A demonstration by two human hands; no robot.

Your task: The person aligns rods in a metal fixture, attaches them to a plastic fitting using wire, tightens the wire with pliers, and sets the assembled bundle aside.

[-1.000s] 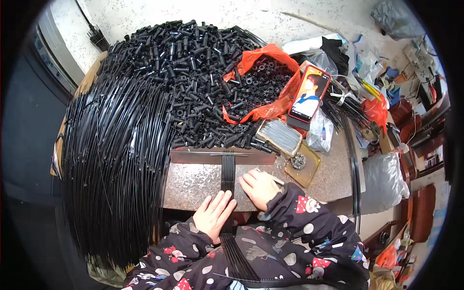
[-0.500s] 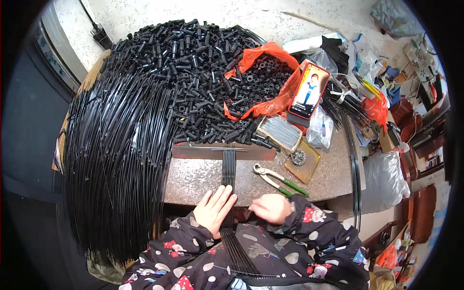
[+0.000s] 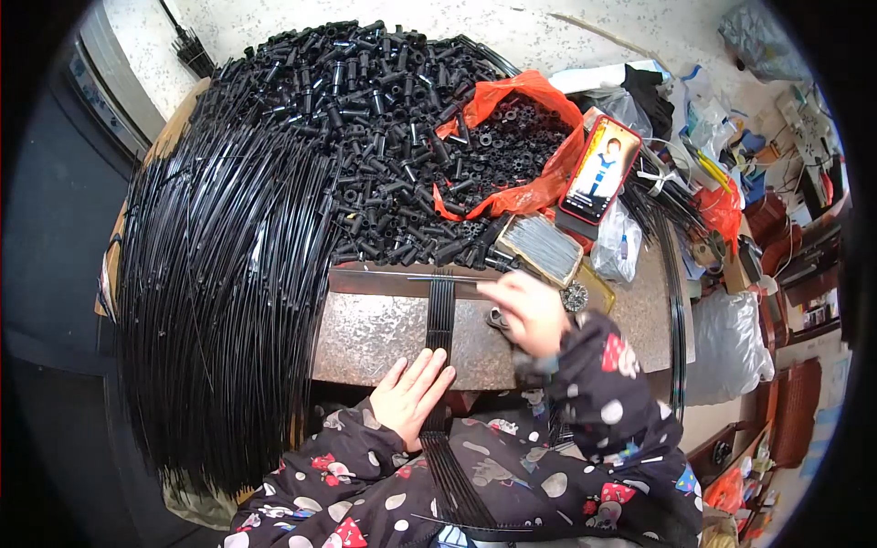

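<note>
Though phone [image 3: 599, 173] text is illegible, left hand [image 3: 411, 400] lies open on rods [image 3: 440, 315], grip of right hand [image 3: 528, 315] unclear

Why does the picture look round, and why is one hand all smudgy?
Head view: black corners and bent edges, like a fisheye lens; right hand blurry, probably from moving, left hand sharper. Head view, too: shiny glare on the tabletop, bright streaks on the long black rods.

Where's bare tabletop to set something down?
Widest: the tabletop between the rod pile and the flat black strip, nearer than the bar; smaller: between the right sleeve and the right-edge rods. Crowded beyond the bar: black tubes, red bag.
</note>
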